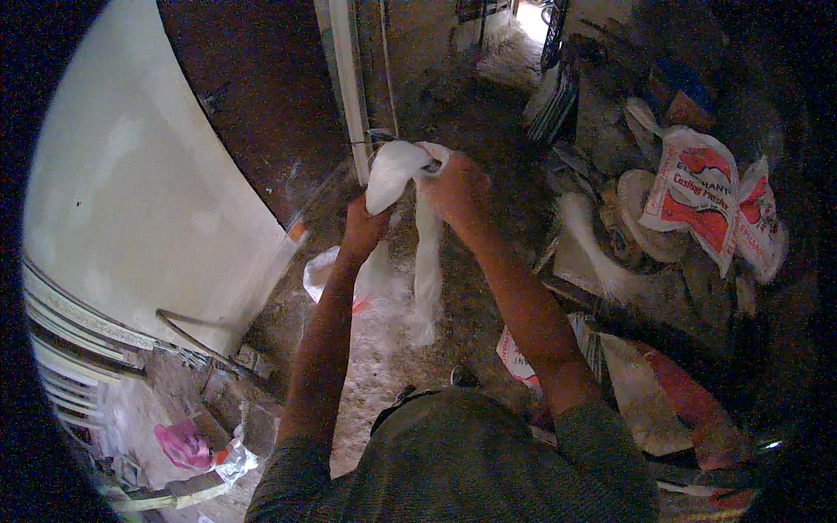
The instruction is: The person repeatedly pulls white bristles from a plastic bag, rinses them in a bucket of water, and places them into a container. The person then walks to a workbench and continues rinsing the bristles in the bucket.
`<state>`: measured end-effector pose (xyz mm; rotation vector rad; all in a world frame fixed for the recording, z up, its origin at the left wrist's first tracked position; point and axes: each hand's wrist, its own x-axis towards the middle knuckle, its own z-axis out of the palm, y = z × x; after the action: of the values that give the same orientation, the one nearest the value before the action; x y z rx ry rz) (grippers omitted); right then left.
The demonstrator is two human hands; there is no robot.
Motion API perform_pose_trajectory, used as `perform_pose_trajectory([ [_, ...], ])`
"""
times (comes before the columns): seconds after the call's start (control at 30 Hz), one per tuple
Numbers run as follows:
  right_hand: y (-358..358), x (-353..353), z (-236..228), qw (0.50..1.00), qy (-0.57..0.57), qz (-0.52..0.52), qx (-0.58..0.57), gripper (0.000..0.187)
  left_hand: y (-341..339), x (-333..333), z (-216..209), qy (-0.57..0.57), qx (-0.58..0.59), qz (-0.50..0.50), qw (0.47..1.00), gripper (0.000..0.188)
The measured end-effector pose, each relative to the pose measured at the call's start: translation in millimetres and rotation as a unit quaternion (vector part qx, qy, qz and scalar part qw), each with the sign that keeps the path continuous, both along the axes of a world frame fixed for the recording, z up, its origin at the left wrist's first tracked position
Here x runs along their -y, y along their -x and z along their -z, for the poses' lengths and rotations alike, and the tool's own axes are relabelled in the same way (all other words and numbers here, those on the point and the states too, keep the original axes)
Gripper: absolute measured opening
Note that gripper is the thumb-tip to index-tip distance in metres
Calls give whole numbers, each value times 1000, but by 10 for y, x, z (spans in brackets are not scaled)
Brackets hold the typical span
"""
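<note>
Both my arms reach forward to a bundle of long white fibre (394, 171) held out in front of me. My left hand (364, 231) is closed round the lower left part of the bundle. My right hand (455, 190) grips it near the top right, where the fibre loops over. From there a loose tail of fibre (427, 270) hangs straight down between my forearms. Behind the bundle, a thin dark rod or wire shows at its upper left; whether it touches the fibre I cannot tell.
A pale panel (148, 174) stands at the left, beside an upright white post (347, 87). On the right lie red-and-white printed sacks (697, 196) and another white fibre hank (588, 240). A pink bag (183, 444) rests on the floor at lower left, near stacked white strips (78, 340).
</note>
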<state>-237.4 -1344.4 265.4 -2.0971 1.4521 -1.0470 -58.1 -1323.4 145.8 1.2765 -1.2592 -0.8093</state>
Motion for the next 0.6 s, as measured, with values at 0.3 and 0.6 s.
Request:
perform_pose_trajectory([
  [0.3,-90,466,408,971,-102,-140,163,40,12,157,48,-138,-75,162,974,37],
  [0.6,25,512,377,965,-93,-188,156,41,-134,459,359,-265,64,297,915,34],
])
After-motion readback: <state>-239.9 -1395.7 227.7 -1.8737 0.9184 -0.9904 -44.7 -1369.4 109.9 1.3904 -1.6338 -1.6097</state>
